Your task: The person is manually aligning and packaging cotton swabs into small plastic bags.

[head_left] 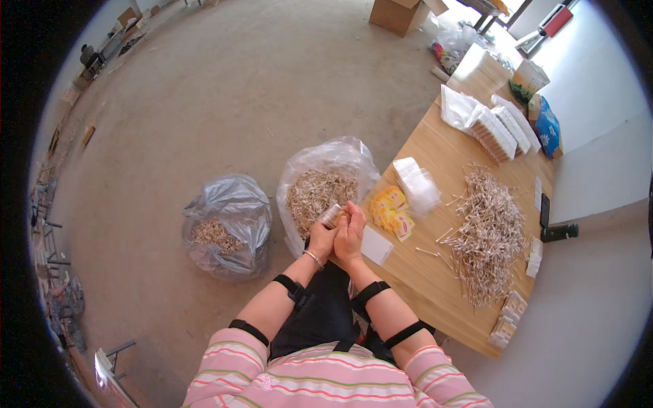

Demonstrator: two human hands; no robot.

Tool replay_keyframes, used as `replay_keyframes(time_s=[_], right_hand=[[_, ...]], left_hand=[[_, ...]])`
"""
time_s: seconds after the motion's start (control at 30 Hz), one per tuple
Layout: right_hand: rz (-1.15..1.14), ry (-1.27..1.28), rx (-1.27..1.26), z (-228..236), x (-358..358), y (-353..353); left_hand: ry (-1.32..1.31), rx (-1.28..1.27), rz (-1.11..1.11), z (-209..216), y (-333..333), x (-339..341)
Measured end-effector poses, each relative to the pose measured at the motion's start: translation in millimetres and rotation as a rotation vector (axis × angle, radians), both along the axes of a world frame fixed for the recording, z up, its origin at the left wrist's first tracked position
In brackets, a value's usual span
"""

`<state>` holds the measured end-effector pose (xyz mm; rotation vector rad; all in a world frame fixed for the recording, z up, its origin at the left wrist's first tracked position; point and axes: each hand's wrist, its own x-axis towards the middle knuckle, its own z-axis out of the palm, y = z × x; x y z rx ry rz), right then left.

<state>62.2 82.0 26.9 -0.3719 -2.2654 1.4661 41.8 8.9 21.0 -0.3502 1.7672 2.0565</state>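
Observation:
Both hands meet in front of me, above the near edge of a large clear plastic bag [367,163] filled with loose cotton swabs [316,194]. My left hand [322,240] is closed round a small bundle of cotton swabs [330,215], whose ends point away from me. Against it, the curled fingers of my right hand [350,232] press on the bundle's right side. The fingers partly cover the bundle, and whether it has a wrapper is too small to tell. A white card [376,246] lies on the table just right of my right hand.
On the wooden table [425,279] at my right lie a swab heap [486,238], yellow printed cards [391,211], clear bags [417,185] and stacked packs [493,134]. Left on the floor stands a grey plastic bag [235,194] of swabs. A cardboard box [394,15] stands far off.

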Motion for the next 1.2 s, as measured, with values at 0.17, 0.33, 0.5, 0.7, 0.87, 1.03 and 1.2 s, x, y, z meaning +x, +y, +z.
replay_keyframes(time_s=[0.17, 0.33, 0.5, 0.7, 0.87, 1.03, 1.2], right_hand=[[-0.036, -0.042, -0.065, 0, -1, -3], [-0.033, 0.069, 0.075, -3, 0, -5], [0.006, 0.041, 0.026, -2, -1, -3], [-0.092, -0.009, 0.132, -4, -5, -7], [-0.105, -0.018, 0.106, -2, -5, -7], [-0.118, 0.018, 0.156, -6, -5, -5], [-0.140, 0.040, 0.166, -5, -6, -14]], left_hand=[[0.048, 0.185, 0.074, -3, -17, 2], [-0.013, 0.081, 0.085, -6, -12, 12], [-0.014, 0.016, 0.011, -12, -16, 11], [0.026, 0.205, -0.083, -14, -26, -22], [0.031, 0.028, -0.027, 0, -12, -33], [0.009, -0.067, -0.033, 4, -2, -34], [-0.036, -0.036, -0.172, -13, -4, -39]])
